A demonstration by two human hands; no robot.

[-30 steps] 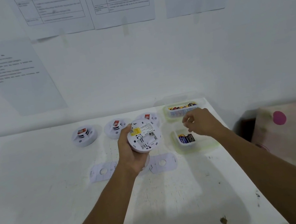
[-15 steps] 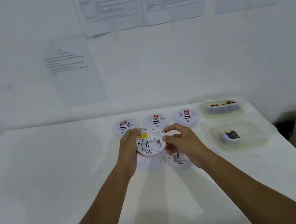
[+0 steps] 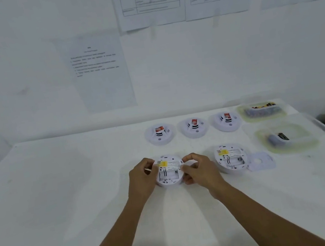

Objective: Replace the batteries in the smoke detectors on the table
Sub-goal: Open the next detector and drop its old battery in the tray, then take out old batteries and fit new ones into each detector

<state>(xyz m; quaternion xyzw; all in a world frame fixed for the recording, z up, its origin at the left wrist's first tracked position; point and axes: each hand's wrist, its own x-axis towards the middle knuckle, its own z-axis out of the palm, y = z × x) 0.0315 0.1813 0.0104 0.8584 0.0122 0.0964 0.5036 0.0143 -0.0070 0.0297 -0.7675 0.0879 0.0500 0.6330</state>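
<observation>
A white table (image 3: 63,202) is set against a white wall (image 3: 19,60), on which printed paper sheets (image 3: 102,72) are fixed. Along the table's far edge, three round white smoke detectors with red tags (image 3: 194,127) are lined up face-up. To their right a clear plastic tub of mixed batteries (image 3: 261,110) is placed, and nearer, a second clear tub (image 3: 287,137) in which a few dark batteries are seen. A white detector turned back-up with a yellow label (image 3: 231,159) is laid just left of that tub, with a flat white mounting plate (image 3: 261,161) touching its right edge.

Both forearms are stretched forward over the table. A second back-up white detector with an open battery bay (image 3: 169,172) is gripped between the hands at mid-table: its left rim is clasped by the curled left hand (image 3: 141,179), its right rim pinched by the right hand (image 3: 201,170). Whether it rests on the surface cannot be told.
</observation>
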